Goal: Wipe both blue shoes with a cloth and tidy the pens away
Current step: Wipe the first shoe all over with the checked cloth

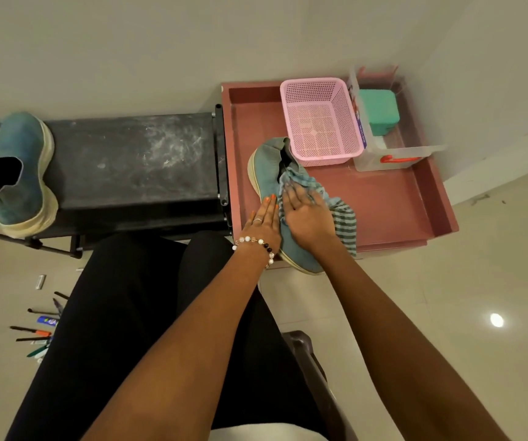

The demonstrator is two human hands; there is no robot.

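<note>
The light is warm, even and fairly dim, with soft shadows under the black rack and along the pink tray. One small bright glare spot shines on the glossy tiled floor, the mirror of a lamp overhead. The wide lens bends straight edges near the borders, and the right hand is smeared by motion blur at its fingers.
</note>
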